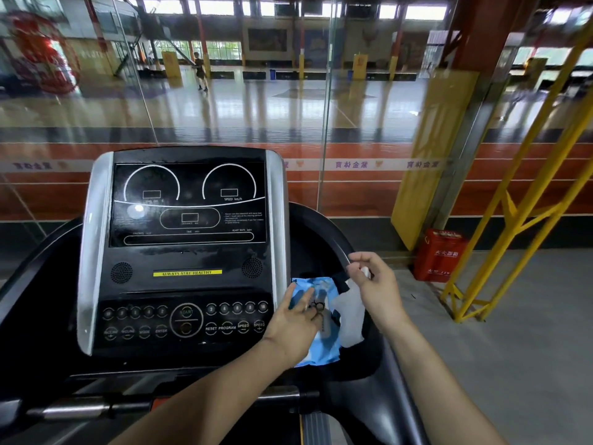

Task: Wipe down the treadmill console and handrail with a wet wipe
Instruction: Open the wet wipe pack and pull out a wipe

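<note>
The black treadmill console (pixel 187 252) with silver side trims fills the middle of the view. A blue wet wipe pack (pixel 324 348) lies in the tray to the right of the buttons. My left hand (pixel 296 322) presses flat on the pack, fingers straight, with a dark ring-like thing at its fingertips. My right hand (pixel 373 284) pinches a white wet wipe (pixel 351 313), which hangs from the fingers down over the pack's right edge. The dark right handrail (pixel 333 239) curves just behind my right hand.
A glass wall stands directly behind the treadmill, with a sports hall beyond it. A red box (pixel 439 258) sits on the floor to the right, beside yellow metal framing (pixel 513 220). A silver bar (pixel 77 409) crosses below the console.
</note>
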Demonstrator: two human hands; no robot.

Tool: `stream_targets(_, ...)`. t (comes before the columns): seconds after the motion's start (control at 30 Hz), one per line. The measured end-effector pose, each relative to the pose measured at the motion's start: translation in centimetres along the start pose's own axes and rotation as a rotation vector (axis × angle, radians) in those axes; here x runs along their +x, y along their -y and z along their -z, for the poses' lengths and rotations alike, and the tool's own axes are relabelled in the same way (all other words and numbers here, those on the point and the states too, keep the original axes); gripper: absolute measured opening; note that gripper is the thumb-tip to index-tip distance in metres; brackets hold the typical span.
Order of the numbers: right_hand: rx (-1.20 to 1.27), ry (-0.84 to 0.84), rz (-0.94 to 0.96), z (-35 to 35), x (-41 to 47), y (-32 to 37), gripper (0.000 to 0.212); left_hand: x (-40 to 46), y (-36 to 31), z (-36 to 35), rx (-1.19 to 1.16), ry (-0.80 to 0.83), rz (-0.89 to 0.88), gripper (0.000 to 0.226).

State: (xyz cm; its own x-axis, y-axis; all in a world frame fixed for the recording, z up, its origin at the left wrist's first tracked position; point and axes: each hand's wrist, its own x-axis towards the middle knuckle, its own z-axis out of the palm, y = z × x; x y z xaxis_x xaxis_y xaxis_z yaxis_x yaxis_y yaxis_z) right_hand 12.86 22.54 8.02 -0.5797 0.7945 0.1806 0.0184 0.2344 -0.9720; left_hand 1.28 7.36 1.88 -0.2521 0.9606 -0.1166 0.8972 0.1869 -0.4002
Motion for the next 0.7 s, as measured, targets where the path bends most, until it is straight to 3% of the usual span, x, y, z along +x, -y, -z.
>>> stream_targets(0.17,0.202,0.041,0.06,0.6,0.1,3.2,0.013,-2.6,1.2,3.1,-0.835,-0.462,0.288,0.042)
stream_targets(0.23,0.254,0.079,0.085,0.1,0.1,4.5,0.015,-3.0,2.2,4.9,-1.185,-0.533,0.361,0.048)
stream_targets(0.3,0.291,0.098,0.112,-0.8,0.1,5.8,0.017,-3.0,3.3,6.6,-1.438,-0.511,0.32,0.054)
stream_targets(0.4,0.318,0.118,0.137,-2.1,-0.3,7.4,0.017,-3.1,4.5,8.2,-1.502,-0.497,0.251,0.041)
stream_targets(0.5,0.303,0.126,0.133,-3.0,-0.4,8.0,0.016,-3.7,5.2,8.6,-1.549,-0.536,0.234,0.003)
stream_targets(0.7,0.193,0.133,0.083,-3.6,-0.3,6.9,0.013,-5.3,7.4,9.3,-1.626,-0.597,0.274,0.009)
